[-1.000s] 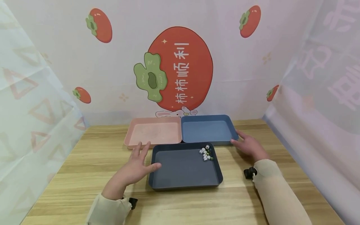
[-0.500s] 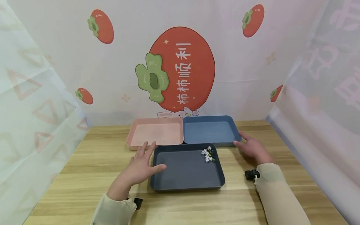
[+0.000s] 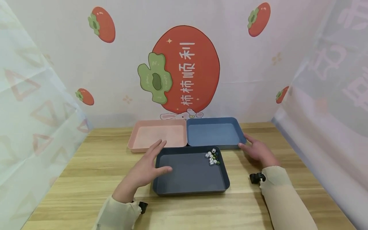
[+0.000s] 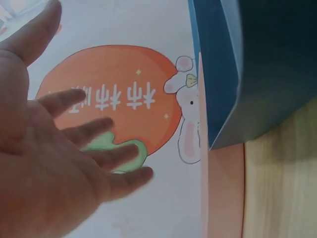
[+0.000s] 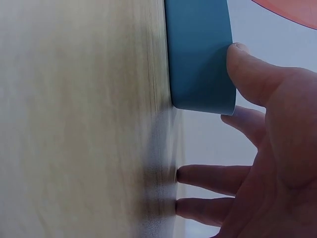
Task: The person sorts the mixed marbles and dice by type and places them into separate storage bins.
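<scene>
My left hand [image 3: 145, 169] hovers over the left edge of a dark grey tray [image 3: 187, 172], palm turned inward and nothing in it. Its fingers reach toward the front rim of a pink tray [image 3: 156, 134]; the left wrist view shows them spread. In the dark tray's far right corner lie several white dice [image 3: 211, 161] beside small green glossy pieces [image 3: 218, 163]. At the right front corner of a blue tray [image 3: 214, 134] is my right hand [image 3: 257, 152]. The right wrist view shows its thumb [image 5: 240, 57] at the tray's rim, the index finger by the side wall and other fingers extended.
All three trays stand on a wood-grain table [image 3: 95, 179], pink and blue side by side behind the dark one. A white backdrop [image 3: 244, 64] printed with persimmons rises behind, and pale cloth panels close in both sides. Each wrist carries a small black camera mount [image 3: 257, 178].
My left hand has shifted slightly right and forward, its fingers drawing closer together over the dark tray's edge. My right hand stays at the blue tray's corner; the dice have not moved.
</scene>
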### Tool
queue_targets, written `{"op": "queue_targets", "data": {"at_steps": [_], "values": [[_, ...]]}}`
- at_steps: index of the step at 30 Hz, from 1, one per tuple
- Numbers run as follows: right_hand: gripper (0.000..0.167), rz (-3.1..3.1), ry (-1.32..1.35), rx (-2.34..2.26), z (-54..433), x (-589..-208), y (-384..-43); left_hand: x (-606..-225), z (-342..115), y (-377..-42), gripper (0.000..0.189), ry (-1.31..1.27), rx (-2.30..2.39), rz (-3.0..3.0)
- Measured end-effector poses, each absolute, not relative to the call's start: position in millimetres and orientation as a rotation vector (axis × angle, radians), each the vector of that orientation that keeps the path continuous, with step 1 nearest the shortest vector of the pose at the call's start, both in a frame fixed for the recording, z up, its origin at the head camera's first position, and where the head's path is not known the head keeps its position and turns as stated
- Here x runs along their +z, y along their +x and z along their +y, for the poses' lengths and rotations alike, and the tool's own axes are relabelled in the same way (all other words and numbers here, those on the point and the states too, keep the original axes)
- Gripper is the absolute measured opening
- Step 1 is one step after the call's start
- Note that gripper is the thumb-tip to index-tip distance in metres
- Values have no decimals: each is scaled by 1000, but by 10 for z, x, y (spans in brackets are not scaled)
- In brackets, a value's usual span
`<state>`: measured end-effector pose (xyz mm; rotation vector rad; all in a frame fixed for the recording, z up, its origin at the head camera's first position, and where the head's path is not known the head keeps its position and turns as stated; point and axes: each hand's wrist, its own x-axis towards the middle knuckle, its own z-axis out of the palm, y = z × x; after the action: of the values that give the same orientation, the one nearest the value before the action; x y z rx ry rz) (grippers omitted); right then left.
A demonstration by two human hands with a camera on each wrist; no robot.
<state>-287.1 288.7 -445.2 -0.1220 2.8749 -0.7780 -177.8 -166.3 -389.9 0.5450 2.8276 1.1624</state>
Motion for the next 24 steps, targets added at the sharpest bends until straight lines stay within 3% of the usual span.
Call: {"op": "queue_targets", "data": {"at_steps": [17, 24], "values": [[86, 2827, -106, -779, 2918, -4389, -2931, -3959, -1554, -1856, 77, 725, 1325, 2794], [86, 2820, -100, -767, 2906, -4408, -2905, -3945, -1451, -1855, 78, 733, 1395, 2636]]}}
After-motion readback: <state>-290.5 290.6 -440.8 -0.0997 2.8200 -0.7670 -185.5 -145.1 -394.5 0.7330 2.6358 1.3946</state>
